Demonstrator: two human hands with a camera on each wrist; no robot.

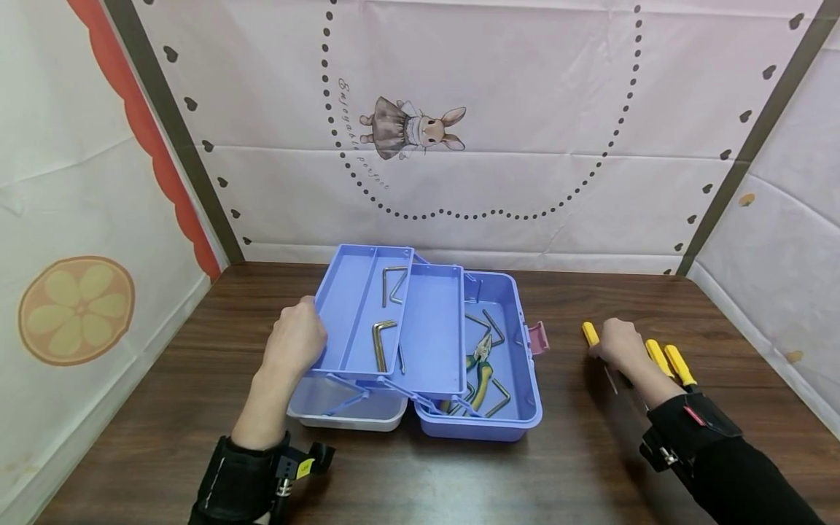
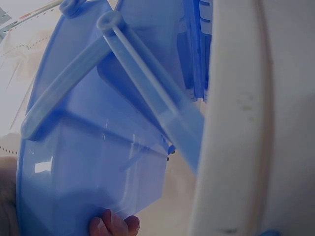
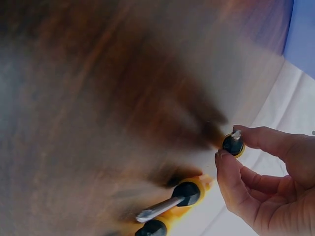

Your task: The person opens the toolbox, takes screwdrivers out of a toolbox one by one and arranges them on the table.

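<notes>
A blue toolbox (image 1: 534, 394) stands unfolded in the head view, its trays stepped out to the left. My left hand (image 1: 295, 339) holds the outer left edge of the top tray (image 1: 348, 313); fingertips (image 2: 114, 223) curl against the tray's underside in the left wrist view. Over at the right, my right hand (image 1: 620, 344) pinches a yellow-handled screwdriver (image 3: 234, 144) between thumb and fingers, its shaft slanting down close over the table. Two more screwdrivers (image 1: 680, 364) with yellow handles lie right beside that hand. L-shaped hex keys (image 1: 380, 346) sit in the top tray.
Green-and-yellow pliers (image 1: 484, 379) and several hex keys (image 1: 502, 397) lie in the toolbox's deep compartment. A pink latch (image 1: 539, 338) sticks out on its right side. The pale lid (image 1: 348, 421) lies under the trays. Printed cloth walls (image 1: 525, 109) bound the wooden table (image 1: 459, 481).
</notes>
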